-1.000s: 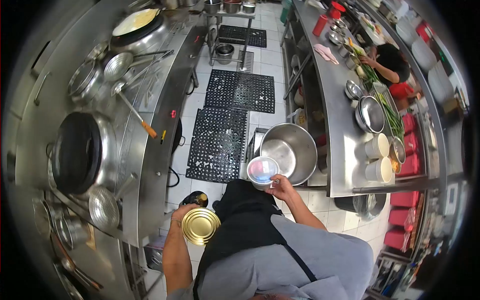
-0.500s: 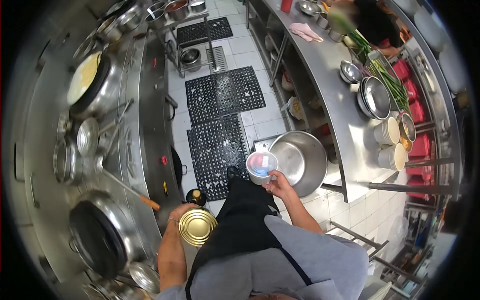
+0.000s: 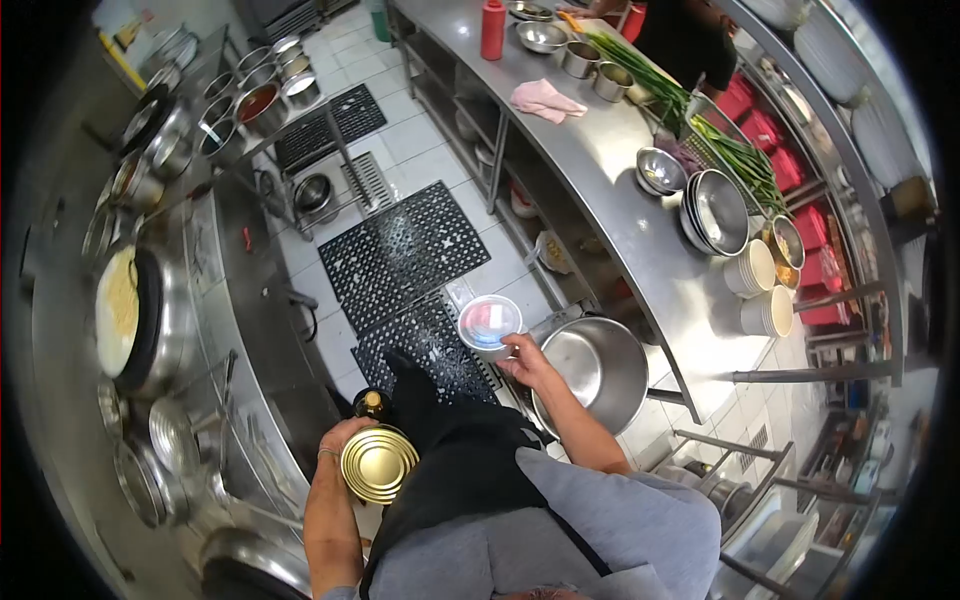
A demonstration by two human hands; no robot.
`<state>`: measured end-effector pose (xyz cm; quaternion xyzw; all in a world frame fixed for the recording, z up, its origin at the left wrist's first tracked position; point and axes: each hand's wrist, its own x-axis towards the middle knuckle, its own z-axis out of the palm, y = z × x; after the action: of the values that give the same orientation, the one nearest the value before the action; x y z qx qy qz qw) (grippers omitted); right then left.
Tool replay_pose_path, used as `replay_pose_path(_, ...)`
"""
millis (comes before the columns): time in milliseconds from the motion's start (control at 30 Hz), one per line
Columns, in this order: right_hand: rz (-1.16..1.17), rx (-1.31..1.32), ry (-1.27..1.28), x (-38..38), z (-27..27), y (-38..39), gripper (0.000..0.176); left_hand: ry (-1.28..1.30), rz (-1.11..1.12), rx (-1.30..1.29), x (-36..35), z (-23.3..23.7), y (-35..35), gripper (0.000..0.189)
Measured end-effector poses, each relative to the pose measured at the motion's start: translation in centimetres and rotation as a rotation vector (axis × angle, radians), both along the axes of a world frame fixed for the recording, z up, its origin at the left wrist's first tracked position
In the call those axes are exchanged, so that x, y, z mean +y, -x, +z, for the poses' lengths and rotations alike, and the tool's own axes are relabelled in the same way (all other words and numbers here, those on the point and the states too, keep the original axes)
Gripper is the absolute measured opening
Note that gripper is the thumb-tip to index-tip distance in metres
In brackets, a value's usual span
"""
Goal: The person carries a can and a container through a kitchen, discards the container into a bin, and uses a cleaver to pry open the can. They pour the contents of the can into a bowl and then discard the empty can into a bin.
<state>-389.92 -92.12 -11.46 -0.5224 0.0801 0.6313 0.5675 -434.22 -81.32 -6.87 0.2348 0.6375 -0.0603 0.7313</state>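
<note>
My right hand point(image 3: 524, 359) is closed on the side of a round white tub point(image 3: 490, 326) with a clear lid, held upright in front of me. Down at my left side, my left hand point(image 3: 346, 437) is closed around a large gold tin can point(image 3: 380, 464), its ridged end facing up. A dark bottle point(image 3: 370, 404) with a gold cap is pressed against that same hand, just beyond the can; the exact finger grip on each is hidden. Below and right of the tub, a big steel stockpot point(image 3: 592, 374) stands low by the counter.
Woks point(image 3: 150, 320) and ladles point(image 3: 175, 437) line the stove at left. The steel counter point(image 3: 640, 290) at right bears bowls point(image 3: 715, 212), paper cups point(image 3: 767, 311) and green onions point(image 3: 740, 160). Rubber mats point(image 3: 405, 255) lie on the tiles. Another person point(image 3: 690, 45) stands behind the counter.
My view has shifted along the aisle and turned, so the stove and counter sit differently. Both hands keep their loads; the tub is a little farther left in view.
</note>
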Motion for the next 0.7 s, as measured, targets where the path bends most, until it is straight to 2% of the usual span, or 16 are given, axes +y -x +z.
replay_pose_path(100,-0.051,-0.022,0.045,4.4,0.7,1.1,0.064,0.056,0.041,-0.053,6.3,0.7,-1.6,0.017)
replay_pose_path(167,-0.075,-0.002,0.058,7.1,-0.1,1.3,0.056,0.066,0.055,-0.066,11.2,-3.2,-0.8,0.02)
replay_pose_path(267,-0.096,0.018,0.104,11.1,-0.5,1.2,0.051,0.098,0.054,-0.089,19.3,-4.9,-0.6,0.019)
replay_pose_path(333,-0.121,0.045,0.092,14.0,0.1,1.3,0.049,0.102,0.086,-0.155,23.7,-1.9,-1.6,0.018)
replay_pose_path(367,-0.145,0.014,0.087,15.7,0.4,1.3,0.048,0.091,0.145,-0.224,26.1,-7.3,0.2,0.017)
replay_pose_path(467,-0.222,-0.071,0.094,19.1,0.5,0.7,0.046,0.089,-0.109,-0.133,32.7,-2.0,-3.4,0.016)
replay_pose_path(500,-0.216,-0.064,0.099,20.3,0.7,0.2,0.047,-0.044,-0.209,-0.166,34.3,-2.2,-4.1,0.017)
replay_pose_path(700,-0.372,0.01,0.044,27.0,2.4,-0.7,0.047,0.131,-0.284,-0.129,43.2,-1.9,-8.1,0.022)
